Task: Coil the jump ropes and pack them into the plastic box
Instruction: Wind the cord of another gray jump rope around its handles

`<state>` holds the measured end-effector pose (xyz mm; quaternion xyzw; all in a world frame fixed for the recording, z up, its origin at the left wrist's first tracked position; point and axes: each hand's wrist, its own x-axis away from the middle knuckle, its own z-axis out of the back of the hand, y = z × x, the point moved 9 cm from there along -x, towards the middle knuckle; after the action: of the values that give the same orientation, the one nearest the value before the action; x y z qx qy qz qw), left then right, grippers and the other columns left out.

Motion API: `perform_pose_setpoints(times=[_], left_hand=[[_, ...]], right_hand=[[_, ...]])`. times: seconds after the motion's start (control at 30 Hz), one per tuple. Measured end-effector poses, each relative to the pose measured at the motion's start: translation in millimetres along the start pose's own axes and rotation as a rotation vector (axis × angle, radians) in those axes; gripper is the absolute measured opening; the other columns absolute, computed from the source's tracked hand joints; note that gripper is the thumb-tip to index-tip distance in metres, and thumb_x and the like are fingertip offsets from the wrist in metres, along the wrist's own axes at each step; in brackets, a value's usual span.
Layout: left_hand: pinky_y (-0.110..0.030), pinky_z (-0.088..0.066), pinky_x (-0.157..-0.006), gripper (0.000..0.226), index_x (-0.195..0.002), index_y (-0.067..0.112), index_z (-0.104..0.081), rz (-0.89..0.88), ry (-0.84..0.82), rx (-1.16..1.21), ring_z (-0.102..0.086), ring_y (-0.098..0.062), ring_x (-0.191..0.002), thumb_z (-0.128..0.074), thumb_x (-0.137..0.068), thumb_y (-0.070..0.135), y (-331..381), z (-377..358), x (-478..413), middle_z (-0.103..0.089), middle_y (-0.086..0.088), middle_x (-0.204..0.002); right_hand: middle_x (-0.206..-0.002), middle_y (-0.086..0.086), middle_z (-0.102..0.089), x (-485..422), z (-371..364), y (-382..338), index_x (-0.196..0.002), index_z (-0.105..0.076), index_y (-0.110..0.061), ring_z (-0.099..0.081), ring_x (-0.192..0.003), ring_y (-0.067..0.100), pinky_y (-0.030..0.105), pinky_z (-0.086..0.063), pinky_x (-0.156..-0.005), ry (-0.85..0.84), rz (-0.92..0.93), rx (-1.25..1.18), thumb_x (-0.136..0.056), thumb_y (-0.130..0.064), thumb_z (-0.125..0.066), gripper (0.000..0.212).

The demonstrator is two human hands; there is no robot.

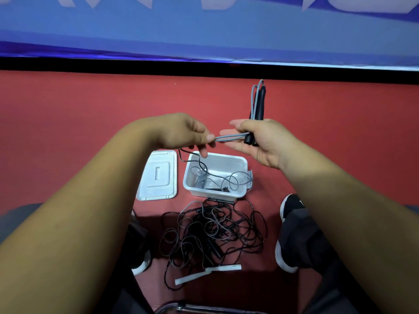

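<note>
Head view: above the plastic box (226, 164), the right hand (265, 141) holds the black handles (260, 103) of a grey jump rope (231, 135) in its grip, while the left hand (181, 132) pinches the loops in a narrow grip. A second rope (235, 180) lies inside the box, with the lid (158, 177) just left and tangled ropes (213, 232) on its near side. Bare red floor (79, 109) runs beyond it to a banner (204, 30) whose cut-off lettering is unreadable.

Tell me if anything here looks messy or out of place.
Yes. A tangled heap of black and grey ropes sprawls uncoiled on the floor near the plastic box. Loose cord lies in the box too, one strand trailing over its rim toward the left hand.
</note>
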<state>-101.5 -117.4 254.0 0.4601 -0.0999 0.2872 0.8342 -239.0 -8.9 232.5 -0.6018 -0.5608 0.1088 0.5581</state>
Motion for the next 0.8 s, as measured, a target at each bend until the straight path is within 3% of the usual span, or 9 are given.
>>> perform_pose_setpoints(times=[0.1,0.2,0.3,0.4,0.5,0.63,0.7,0.8], left_hand=[[-0.028,-0.050,-0.091,0.013,-0.106,0.025,-0.078,-0.021,0.008,-0.042,-0.065,-0.007,-0.086,-0.067,-0.102,0.027,-2.9,5.4,2.0,-0.081,0.003,-0.095],[-0.022,-0.048,-0.082,0.008,-0.096,0.022,-0.079,-0.036,0.136,-0.128,-0.067,0.000,-0.078,-0.072,-0.098,0.026,-1.5,22.3,2.7,-0.080,0.008,-0.088],[-0.017,-0.048,-0.078,0.009,-0.095,0.019,-0.077,-0.053,0.162,-0.109,-0.069,-0.001,-0.078,-0.072,-0.098,0.026,-3.6,27.8,5.4,-0.079,0.005,-0.088],[-0.019,-0.051,-0.082,0.010,-0.099,0.018,-0.076,-0.108,0.163,0.000,-0.069,-0.008,-0.084,-0.069,-0.100,0.026,-5.0,29.0,6.5,-0.078,-0.001,-0.092],[-0.023,-0.050,-0.084,0.011,-0.103,0.012,-0.073,-0.177,0.144,0.158,-0.062,-0.012,-0.083,-0.066,-0.101,0.021,-1.2,27.0,6.1,-0.068,-0.006,-0.088],[-0.031,-0.048,-0.084,0.011,-0.104,0.004,-0.070,-0.212,0.044,0.326,-0.053,-0.021,-0.084,-0.061,-0.103,0.011,2.6,14.2,2.5,-0.062,-0.007,-0.087],[-0.031,-0.048,-0.080,0.008,-0.103,0.001,-0.069,-0.226,0.001,0.418,-0.056,-0.020,-0.081,-0.064,-0.098,0.005,7.0,5.4,0.9,-0.065,-0.005,-0.086],[-0.035,-0.045,-0.073,0.023,-0.109,0.002,-0.069,-0.258,-0.045,0.543,-0.062,-0.015,-0.075,-0.059,-0.089,-0.006,17.6,-5.7,0.3,-0.071,-0.004,-0.086]], right_hand=[[-0.112,0.037,-0.072,3.5,-5.0,-2.8,-0.131,-0.057,0.013,-0.076,-0.101,0.046,0.044,-0.066,-0.082,-0.063,-0.025,0.014,-0.103,0.001,-0.057,0.031],[-0.121,0.042,-0.066,12.4,-17.1,0.2,-0.133,-0.056,0.017,-0.073,-0.106,0.053,0.048,-0.064,-0.088,-0.168,-0.080,0.034,-0.100,0.002,-0.063,0.038],[-0.120,0.043,-0.066,22.7,-29.7,6.0,-0.139,-0.051,0.018,-0.071,-0.111,0.052,0.044,-0.063,-0.093,-0.295,-0.156,0.095,-0.103,-0.004,-0.060,0.043],[-0.126,0.042,-0.065,34.2,-38.7,7.2,-0.143,-0.045,0.019,-0.069,-0.116,0.052,0.039,-0.063,-0.093,-0.424,-0.214,0.091,-0.106,-0.014,-0.055,0.050],[-0.131,0.039,-0.063,48.4,-45.3,7.3,-0.141,-0.049,0.018,-0.069,-0.117,0.049,0.033,-0.065,-0.083,-0.550,-0.260,0.093,-0.103,-0.021,-0.053,0.054],[-0.135,0.040,-0.061,66.6,-50.4,15.5,-0.142,-0.050,0.016,-0.068,-0.117,0.052,0.032,-0.065,-0.079,-0.726,-0.355,0.119,-0.105,-0.015,-0.048,0.049],[-0.141,0.039,-0.057,78.6,-56.2,27.5,-0.148,-0.046,0.015,-0.064,-0.123,0.054,0.032,-0.065,-0.083,-0.880,-0.443,0.149,-0.105,-0.011,-0.052,0.050],[-0.147,0.037,-0.053,94.8,-62.3,47.1,-0.156,-0.036,0.010,-0.060,-0.129,0.055,0.032,-0.063,-0.091,-1.057,-0.571,0.179,-0.104,-0.006,-0.056,0.058]])
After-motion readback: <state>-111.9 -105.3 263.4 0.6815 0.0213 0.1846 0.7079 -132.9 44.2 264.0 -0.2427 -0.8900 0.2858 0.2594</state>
